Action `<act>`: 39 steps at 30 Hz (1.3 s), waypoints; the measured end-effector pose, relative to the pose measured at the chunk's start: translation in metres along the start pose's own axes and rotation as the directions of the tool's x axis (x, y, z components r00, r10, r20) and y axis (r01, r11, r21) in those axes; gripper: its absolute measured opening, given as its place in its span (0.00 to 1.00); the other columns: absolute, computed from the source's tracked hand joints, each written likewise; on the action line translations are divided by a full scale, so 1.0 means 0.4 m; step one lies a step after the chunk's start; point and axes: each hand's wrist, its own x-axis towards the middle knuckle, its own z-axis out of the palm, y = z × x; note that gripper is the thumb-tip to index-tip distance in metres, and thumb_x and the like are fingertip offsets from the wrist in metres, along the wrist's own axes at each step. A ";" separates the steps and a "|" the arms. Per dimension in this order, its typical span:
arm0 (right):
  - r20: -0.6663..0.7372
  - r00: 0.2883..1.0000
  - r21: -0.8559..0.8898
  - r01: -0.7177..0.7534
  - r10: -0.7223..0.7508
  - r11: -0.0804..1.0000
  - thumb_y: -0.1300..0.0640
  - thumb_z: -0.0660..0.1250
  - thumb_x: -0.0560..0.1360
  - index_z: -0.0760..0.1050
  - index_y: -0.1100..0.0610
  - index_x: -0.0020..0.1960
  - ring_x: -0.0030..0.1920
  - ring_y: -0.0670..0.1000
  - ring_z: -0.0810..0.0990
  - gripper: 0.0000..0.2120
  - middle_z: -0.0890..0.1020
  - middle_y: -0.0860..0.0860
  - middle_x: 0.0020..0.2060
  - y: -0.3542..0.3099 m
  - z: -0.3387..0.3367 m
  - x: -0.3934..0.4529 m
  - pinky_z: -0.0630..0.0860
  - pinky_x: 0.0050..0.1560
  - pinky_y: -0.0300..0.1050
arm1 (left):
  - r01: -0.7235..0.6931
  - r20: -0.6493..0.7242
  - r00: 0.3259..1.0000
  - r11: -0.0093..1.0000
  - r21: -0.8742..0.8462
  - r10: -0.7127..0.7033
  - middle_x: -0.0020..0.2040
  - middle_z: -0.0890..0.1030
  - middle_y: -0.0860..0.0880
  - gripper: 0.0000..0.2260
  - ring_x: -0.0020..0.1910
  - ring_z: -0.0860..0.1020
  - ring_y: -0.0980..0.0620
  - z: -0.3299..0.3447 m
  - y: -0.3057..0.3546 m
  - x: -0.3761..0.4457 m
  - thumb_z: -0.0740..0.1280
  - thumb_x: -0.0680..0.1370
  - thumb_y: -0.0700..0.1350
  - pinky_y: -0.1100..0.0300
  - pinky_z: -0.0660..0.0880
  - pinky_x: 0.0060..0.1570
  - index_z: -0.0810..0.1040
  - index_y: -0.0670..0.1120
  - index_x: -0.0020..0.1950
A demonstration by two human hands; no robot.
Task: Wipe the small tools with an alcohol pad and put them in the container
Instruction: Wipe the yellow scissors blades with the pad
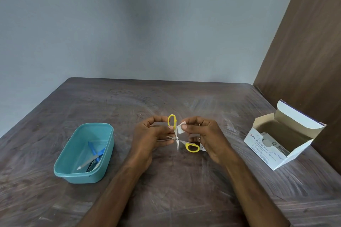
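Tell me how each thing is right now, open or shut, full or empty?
scissors: open, held up, being wiped
alcohol pad: pinched against the scissors
container: lidless, tools inside
swab box: flap open, packets inside
left hand: grips scissors
right hand: pinches pad

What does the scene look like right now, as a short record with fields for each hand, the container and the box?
left hand: holds the yellow-handled scissors, blades spread open
right hand: pinches a white alcohol pad against the scissors
container: teal, on the table, holds blue-handled tools
swab box: open, to the right
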 end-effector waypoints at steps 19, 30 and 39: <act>0.055 0.995 -0.246 0.091 -0.080 0.965 0.65 0.78 0.66 0.83 0.60 0.39 0.37 0.53 0.82 0.05 0.85 0.61 0.38 0.004 0.019 -0.008 0.77 0.41 0.47 | -0.013 -0.049 0.999 0.999 -0.031 0.012 0.41 0.83 0.40 0.05 0.35 0.84 0.46 0.004 0.006 0.003 0.72 0.74 0.35 0.55 0.83 0.35 0.80 0.40 0.48; 0.041 0.999 -0.233 0.029 -0.020 0.972 0.65 0.76 0.69 0.80 0.64 0.44 0.38 0.59 0.87 0.06 0.86 0.62 0.40 -0.009 0.003 -0.008 0.74 0.30 0.43 | -0.096 -0.099 0.991 0.995 -0.019 0.093 0.41 0.84 0.40 0.06 0.36 0.83 0.45 -0.013 0.007 0.017 0.71 0.74 0.35 0.54 0.83 0.39 0.82 0.39 0.51; -0.070 0.989 -0.209 0.111 -0.129 0.972 0.66 0.76 0.69 0.80 0.68 0.44 0.42 0.62 0.86 0.07 0.86 0.62 0.39 -0.003 -0.012 0.005 0.80 0.29 0.45 | -0.167 -0.118 0.974 0.968 0.189 0.191 0.41 0.85 0.43 0.07 0.36 0.82 0.48 -0.007 0.003 0.010 0.72 0.75 0.40 0.51 0.79 0.39 0.85 0.49 0.50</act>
